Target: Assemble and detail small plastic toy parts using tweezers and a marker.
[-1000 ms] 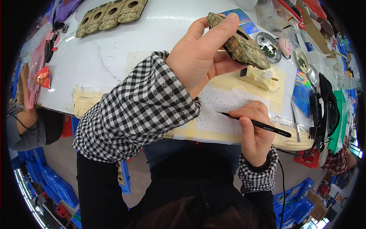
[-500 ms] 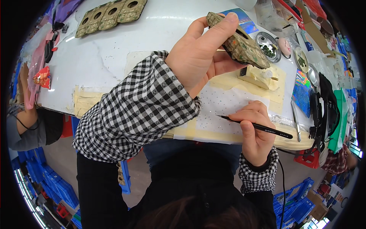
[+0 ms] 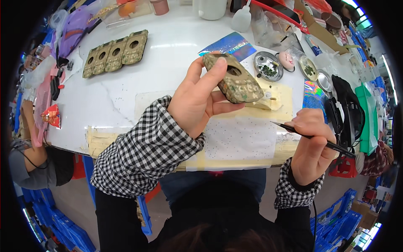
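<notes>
My left hand (image 3: 191, 94) is closed round a camouflage-patterned case (image 3: 241, 86), thumb on its upper face and fingers beneath. The case is tilted, and a dark oval hole shows in its face. To the right, my right hand (image 3: 314, 147) pinches slim black tweezers (image 3: 297, 131), their fine tip pointing left toward the case without touching it. Below the case lies a white sheet (image 3: 235, 147) scattered with tiny dark specks. A pale yellow block (image 3: 266, 102) sits just behind the case, partly hidden by it.
Several matching cases (image 3: 115, 53) stand in a row at the far left. Beyond my hands are a round metal dish (image 3: 268, 66) with dark green bits, a shiny holographic sheet (image 3: 235, 45) and a white squeeze bottle (image 3: 242, 19). Another person's arm (image 3: 33, 134) is at the left edge.
My left hand has come lower, and the case has turned so its holed face shows more. My right hand has moved right with the tweezers, off the speckled sheet. The whole view has shifted.
</notes>
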{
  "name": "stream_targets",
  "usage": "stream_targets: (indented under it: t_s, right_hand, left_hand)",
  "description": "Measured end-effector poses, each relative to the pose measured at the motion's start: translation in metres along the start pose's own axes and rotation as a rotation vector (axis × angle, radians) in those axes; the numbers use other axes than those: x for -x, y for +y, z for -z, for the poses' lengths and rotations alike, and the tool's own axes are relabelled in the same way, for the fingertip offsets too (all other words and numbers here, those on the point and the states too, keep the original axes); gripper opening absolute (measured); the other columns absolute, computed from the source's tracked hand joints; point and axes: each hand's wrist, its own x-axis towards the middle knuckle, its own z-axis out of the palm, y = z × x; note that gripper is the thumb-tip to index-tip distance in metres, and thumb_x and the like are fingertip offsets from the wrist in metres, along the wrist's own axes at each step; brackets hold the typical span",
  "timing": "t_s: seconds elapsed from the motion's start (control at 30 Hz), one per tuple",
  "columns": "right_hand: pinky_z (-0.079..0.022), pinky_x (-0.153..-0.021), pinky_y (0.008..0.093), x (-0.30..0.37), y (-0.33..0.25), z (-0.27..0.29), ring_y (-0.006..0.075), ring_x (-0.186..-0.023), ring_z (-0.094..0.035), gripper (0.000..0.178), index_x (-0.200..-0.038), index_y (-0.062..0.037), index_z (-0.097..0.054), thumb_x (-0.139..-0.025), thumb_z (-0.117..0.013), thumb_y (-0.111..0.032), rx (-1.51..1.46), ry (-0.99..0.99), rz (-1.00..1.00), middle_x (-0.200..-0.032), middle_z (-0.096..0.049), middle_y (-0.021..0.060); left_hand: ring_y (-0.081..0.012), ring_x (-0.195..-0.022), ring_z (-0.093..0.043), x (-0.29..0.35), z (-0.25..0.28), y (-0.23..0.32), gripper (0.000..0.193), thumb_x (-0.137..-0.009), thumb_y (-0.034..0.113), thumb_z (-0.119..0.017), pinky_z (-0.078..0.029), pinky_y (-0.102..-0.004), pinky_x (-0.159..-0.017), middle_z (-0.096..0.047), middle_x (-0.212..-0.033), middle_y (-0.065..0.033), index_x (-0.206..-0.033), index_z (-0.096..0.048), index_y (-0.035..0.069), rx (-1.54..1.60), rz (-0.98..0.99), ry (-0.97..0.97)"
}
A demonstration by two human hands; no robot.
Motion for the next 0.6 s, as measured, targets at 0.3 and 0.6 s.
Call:
stream_targets:
  t_s: [0.3,0.6]
  right_hand:
    - [-0.041,-0.096,0.0420,-0.036,0.018,-0.017,0.0259,-0.096,-0.062,0.024,-0.095,0.0005,-0.067,-0.094,-0.053,-0.019,-0.064,-0.145,0.020,-0.091,-0.068,0.0105]
    - [-0.039,-0.101,0.0468,-0.027,0.023,-0.015,0.0224,-0.093,-0.065,0.021,-0.098,0.0012,-0.066,-0.094,-0.054,-0.016,-0.125,-0.206,-0.055,-0.095,-0.070,0.0104]
  left_hand:
    - [-0.0268,-0.108,-0.058,0.007,-0.008,0.010,0.053,-0.098,0.031,-0.048,-0.055,-0.0395,-0.084,-0.043,-0.130,-0.0109,-0.140,-0.018,0.020,-0.015,0.136,0.017]
    - [-0.0277,-0.112,-0.056,0.008,-0.004,0.010,0.064,-0.088,0.011,-0.053,-0.053,-0.0442,-0.087,-0.043,-0.129,-0.0152,-0.141,-0.017,0.016,0.035,0.128,-0.059]
